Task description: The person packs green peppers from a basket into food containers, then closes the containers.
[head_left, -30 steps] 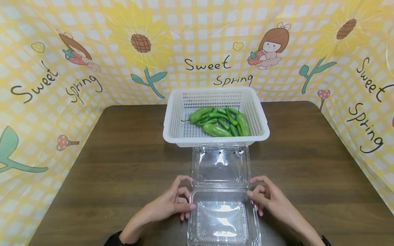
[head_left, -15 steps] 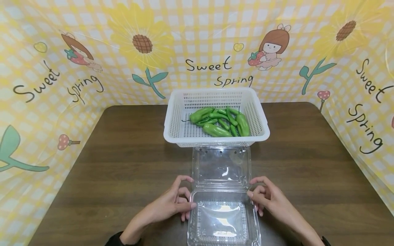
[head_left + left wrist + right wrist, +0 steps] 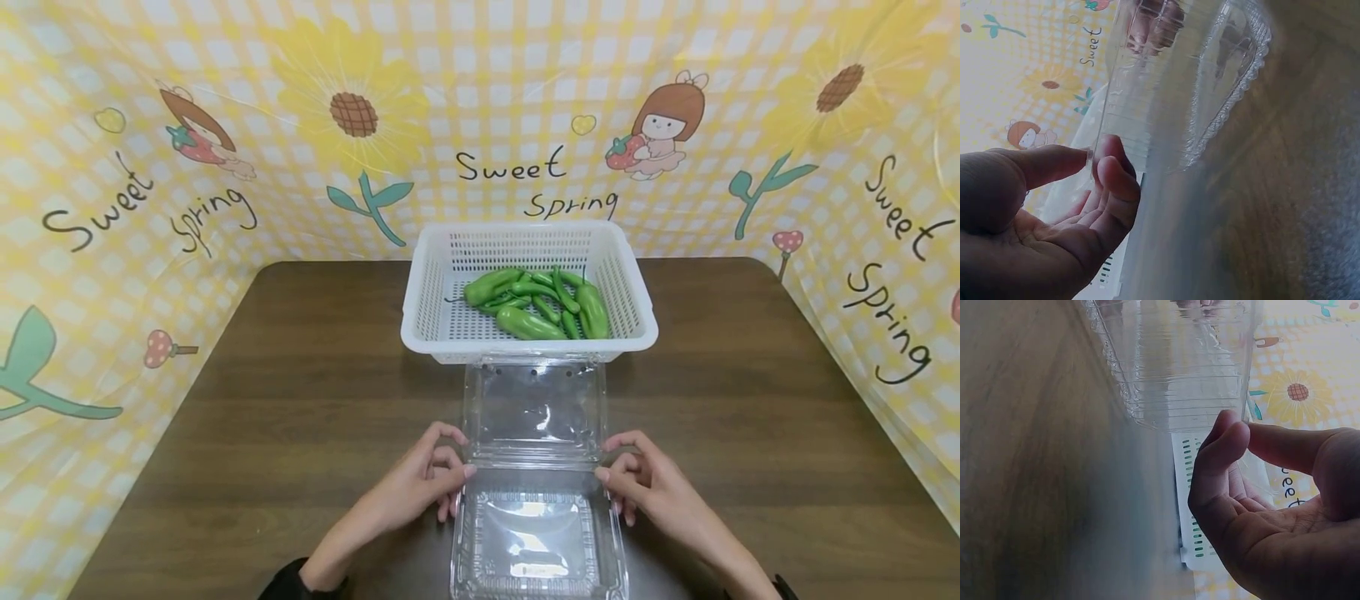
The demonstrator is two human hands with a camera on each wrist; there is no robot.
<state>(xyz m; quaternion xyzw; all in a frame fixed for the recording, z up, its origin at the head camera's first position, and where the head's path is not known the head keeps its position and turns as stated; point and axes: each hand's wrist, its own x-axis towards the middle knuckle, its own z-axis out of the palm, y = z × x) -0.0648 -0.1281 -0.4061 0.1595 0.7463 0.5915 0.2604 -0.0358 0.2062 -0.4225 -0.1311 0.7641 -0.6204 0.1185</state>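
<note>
Clear plastic clamshell box (image 3: pixel 536 483) lay open at the desk's (image 3: pixel 300 400) near edge; your left hand (image 3: pixel 420 492) and right hand (image 3: pixel 645 487) pinched its hinge corners, its near rim cut off.

We see a clear, colourless plastic box (image 3: pixel 536 500) on a dark brown wood-grain table (image 3: pixel 300 400). At the table's far edge a white slotted basket (image 3: pixel 420 312) holds bright green peppers (image 3: pixel 536 302). Behind hangs a backdrop (image 3: pixel 112 250) of yellow and white checks, printed with yellow sunflowers, teal leaves, red strawberries and black lettering. A black sleeve (image 3: pixel 281 583) shows at the near edge.
</note>
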